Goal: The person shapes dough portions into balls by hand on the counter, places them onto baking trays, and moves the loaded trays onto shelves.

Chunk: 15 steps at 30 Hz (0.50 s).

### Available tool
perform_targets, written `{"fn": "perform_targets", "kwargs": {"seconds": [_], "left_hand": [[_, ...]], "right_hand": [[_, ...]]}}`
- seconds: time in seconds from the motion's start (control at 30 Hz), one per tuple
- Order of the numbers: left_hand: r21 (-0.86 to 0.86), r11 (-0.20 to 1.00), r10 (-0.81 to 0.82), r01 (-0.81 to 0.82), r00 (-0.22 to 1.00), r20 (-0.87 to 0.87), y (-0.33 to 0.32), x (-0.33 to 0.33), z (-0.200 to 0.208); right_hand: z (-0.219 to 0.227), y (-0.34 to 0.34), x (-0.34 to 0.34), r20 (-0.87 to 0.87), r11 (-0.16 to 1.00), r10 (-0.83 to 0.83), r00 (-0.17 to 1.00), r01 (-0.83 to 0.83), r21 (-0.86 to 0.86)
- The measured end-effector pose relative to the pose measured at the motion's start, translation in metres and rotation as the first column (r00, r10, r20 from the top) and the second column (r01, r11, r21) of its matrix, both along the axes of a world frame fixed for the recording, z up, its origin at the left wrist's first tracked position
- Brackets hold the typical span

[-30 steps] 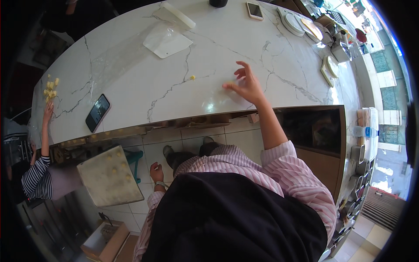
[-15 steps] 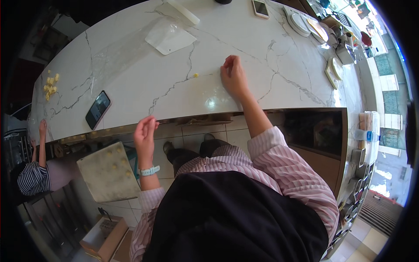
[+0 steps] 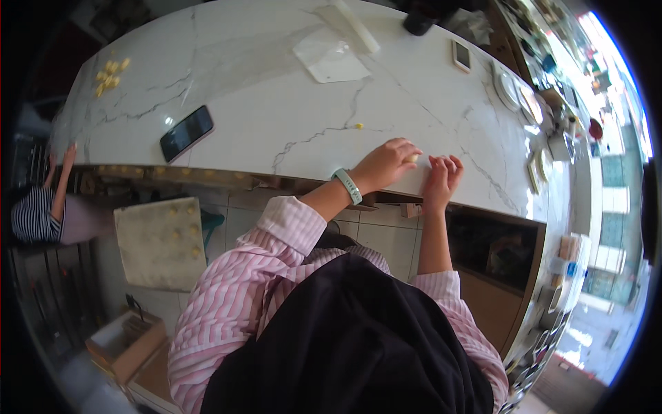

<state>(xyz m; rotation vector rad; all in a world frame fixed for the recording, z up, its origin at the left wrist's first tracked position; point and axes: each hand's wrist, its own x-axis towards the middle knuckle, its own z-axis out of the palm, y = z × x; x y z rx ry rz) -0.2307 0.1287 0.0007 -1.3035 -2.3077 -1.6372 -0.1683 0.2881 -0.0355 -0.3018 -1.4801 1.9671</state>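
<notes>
Fingers (image 3: 402,147) of the left hand (image 3: 378,169): drawn narrow about one small pale-yellow lump (image 3: 412,159), near the front edge of the veined tabletop (image 3: 241,141); whether the lump rested on the surface could not be told. Handling, as judged: light, soft, easily dented, perhaps slightly slick; suited to a loose pinch at its sides. Fingers of the right hand (image 3: 443,181): curled, just beside the lump; contents, if any, could not be told. This hand stood nearest in the way, bounding the lump on the right. Farther in: one yellow crumb (image 3: 359,126). Leftward: one dark phone (image 3: 186,134), lying flat; at far left, a loose cluster of yellow pieces (image 3: 109,77). Beyond: a white flat sheet (image 3: 331,63), a pale bar (image 3: 357,26), a dark cup (image 3: 418,22), a light-framed phone (image 3: 461,55). Lower than the tabletop, left: one pale board (image 3: 138,248) bearing yellow rounds (image 3: 176,234). At the left edge: a co-worker's hands (image 3: 68,159).
</notes>
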Motion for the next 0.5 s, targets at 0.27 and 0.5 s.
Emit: {"fn": "perform_targets", "kwargs": {"seconds": [0.27,0.5], "left_hand": [[0.443,0.437,0.255,-0.783,0.580,0.774,-0.238,0.090,-0.026],[-0.444,-0.419,0.712,-0.792,-0.590,0.380,-0.440,0.249,-0.229]], "right_hand": [[-0.011,-0.016,-0.016,0.194,0.838,-0.285,0.939,0.146,0.526],[-0.021,0.014,-0.024,0.119,0.340,-0.550,0.827,0.092,0.936]]}}
